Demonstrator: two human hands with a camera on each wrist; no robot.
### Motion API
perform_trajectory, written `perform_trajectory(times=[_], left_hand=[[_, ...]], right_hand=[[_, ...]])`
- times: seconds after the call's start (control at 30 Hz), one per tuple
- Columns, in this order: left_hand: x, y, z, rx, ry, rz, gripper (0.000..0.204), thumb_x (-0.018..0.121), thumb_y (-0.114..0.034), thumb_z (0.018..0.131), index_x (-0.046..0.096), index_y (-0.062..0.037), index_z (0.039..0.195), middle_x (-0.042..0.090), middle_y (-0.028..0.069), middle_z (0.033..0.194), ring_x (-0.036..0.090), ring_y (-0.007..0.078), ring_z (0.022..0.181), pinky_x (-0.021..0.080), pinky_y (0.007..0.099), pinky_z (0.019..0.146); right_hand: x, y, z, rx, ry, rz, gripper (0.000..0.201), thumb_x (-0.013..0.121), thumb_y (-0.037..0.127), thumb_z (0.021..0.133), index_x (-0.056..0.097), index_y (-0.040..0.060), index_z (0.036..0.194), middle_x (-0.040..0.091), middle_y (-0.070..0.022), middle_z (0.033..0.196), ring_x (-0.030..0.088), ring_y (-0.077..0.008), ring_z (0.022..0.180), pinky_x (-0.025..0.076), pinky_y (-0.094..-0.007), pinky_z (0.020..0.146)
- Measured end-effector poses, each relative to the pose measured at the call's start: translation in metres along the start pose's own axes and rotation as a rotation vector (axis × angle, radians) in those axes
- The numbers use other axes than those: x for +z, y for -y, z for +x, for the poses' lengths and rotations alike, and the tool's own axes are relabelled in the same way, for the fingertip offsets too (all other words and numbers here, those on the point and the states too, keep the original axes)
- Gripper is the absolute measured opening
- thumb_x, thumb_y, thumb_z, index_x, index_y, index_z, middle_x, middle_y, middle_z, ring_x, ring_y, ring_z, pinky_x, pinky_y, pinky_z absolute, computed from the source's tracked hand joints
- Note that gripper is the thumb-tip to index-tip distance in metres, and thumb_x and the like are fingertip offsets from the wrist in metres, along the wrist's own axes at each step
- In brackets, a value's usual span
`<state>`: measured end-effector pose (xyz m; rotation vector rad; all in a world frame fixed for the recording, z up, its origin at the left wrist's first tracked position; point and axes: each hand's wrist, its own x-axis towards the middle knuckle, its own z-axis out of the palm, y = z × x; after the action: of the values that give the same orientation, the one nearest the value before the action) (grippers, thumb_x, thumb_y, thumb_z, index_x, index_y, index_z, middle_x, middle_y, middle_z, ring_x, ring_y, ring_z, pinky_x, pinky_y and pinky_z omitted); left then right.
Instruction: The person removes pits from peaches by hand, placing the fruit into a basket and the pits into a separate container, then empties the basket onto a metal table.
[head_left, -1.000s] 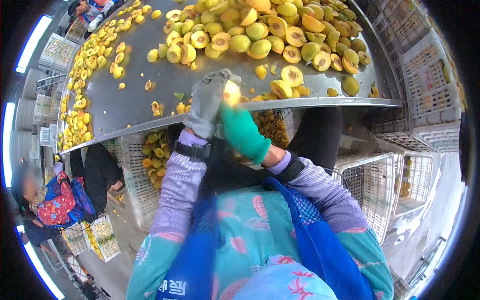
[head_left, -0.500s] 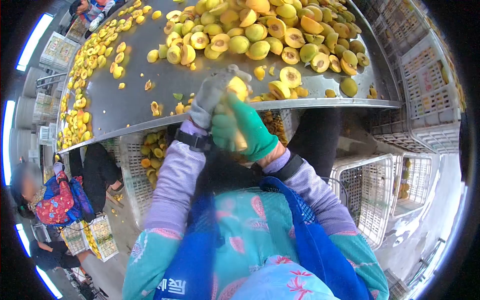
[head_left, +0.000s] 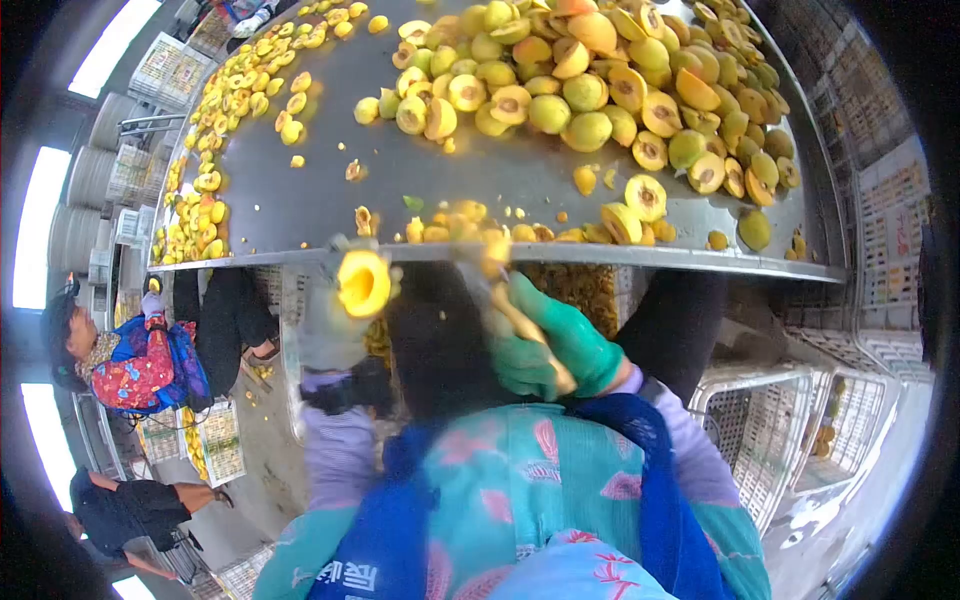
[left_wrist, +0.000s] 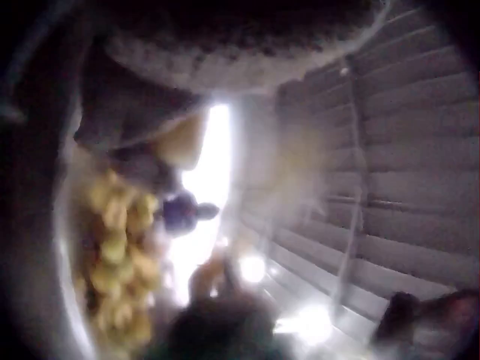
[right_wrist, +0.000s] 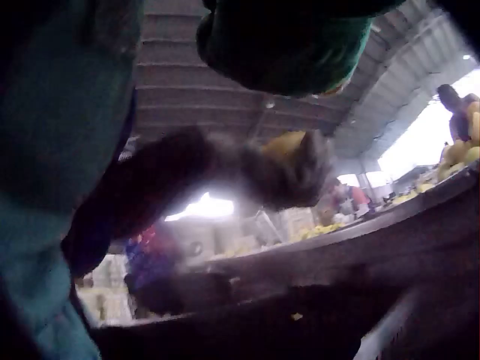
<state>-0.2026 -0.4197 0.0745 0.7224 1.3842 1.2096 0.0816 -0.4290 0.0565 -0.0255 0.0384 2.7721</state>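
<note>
My left hand (head_left: 335, 325), in a grey glove and blurred, holds a yellow peach half (head_left: 363, 283) just off the table's near edge, its hollowed cut face turned up. In my right hand (head_left: 555, 345), in a green glove, fingers curl round the wooden handle of a pitting tool (head_left: 528, 332). The tool's far end points toward the table and is blurred, with a yellow piece (head_left: 495, 250) beside it. The right wrist view shows the left hand (right_wrist: 289, 176) with yellow fruit (right_wrist: 285, 144) in its fingers.
A metal table (head_left: 330, 200) carries a big heap of peach halves (head_left: 590, 100) and, at left, a long spread of them (head_left: 205, 185). Fruit scraps (head_left: 440, 228) lie along its near edge. White crates (head_left: 755, 430) stand at right. Another person (head_left: 140, 355) sits at left.
The hands were together over the table edge; now they are apart. The left hand has moved left and toward the body with the peach half, the right hand back and right with the tool.
</note>
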Motion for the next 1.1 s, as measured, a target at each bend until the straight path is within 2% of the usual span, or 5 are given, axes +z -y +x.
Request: perform_trajectory(times=[0.37,0.53,0.63,0.7,1.1], left_hand=[[0.057,-0.02,0.265,0.718,-0.06,1.556,0.061,0.07,-0.022,0.07,0.055,-0.0094,0.127,0.057,0.0218,0.114,0.056,0.0366,0.108,0.048,0.0419,0.091],[0.054,-0.037,0.159,-0.059,0.698,-0.275,0.042,0.06,-0.019,0.086,0.055,-0.0092,0.126,0.059,0.0147,0.12,0.058,0.0258,0.107,0.05,0.0349,0.089],[0.075,-0.019,0.104,0.754,0.514,0.669,0.045,0.055,-0.034,0.092,0.055,-0.0028,0.125,0.063,0.0134,0.113,0.061,0.0224,0.101,0.052,0.0354,0.086],[0.1,-0.007,0.073,0.084,0.559,-0.252,0.053,0.048,-0.043,0.097,0.054,0.0015,0.125,0.063,0.0111,0.11,0.062,0.0157,0.098,0.05,0.029,0.085],[0.13,-0.009,0.032,0.345,0.378,-0.055,0.029,0.047,-0.025,0.099,0.06,0.0006,0.105,0.068,0.0144,0.092,0.065,0.02,0.084,0.054,0.0307,0.075]], right_hand=[[-0.03,0.015,-0.005,-0.222,-0.802,-0.911,0.052,0.04,0.057,0.096,0.055,0.0089,0.082,0.047,-0.0009,0.058,0.043,-0.0114,0.043,0.034,-0.0259,0.039],[-0.023,0.038,0.009,-0.728,-0.833,-1.535,0.025,0.049,0.027,0.098,0.055,0.0043,0.091,0.054,-0.0077,0.068,0.053,-0.0234,0.054,0.042,-0.0377,0.047],[-0.003,0.048,0.04,-0.982,-0.729,-2.01,0.014,0.05,0.016,0.094,0.055,0.0034,0.098,0.058,-0.0163,0.082,0.058,-0.0346,0.06,0.045,-0.0443,0.051],[0.003,0.048,0.05,-1.082,-0.72,-2.226,0.014,0.05,0.015,0.093,0.055,0.0035,0.101,0.058,-0.019,0.085,0.059,-0.0375,0.063,0.046,-0.0464,0.052],[-0.012,0.035,0.041,-1.135,-0.695,-2.405,0.028,0.05,0.026,0.096,0.053,-0.0013,0.1,0.059,-0.0226,0.068,0.06,-0.0403,0.061,0.044,-0.049,0.052]])
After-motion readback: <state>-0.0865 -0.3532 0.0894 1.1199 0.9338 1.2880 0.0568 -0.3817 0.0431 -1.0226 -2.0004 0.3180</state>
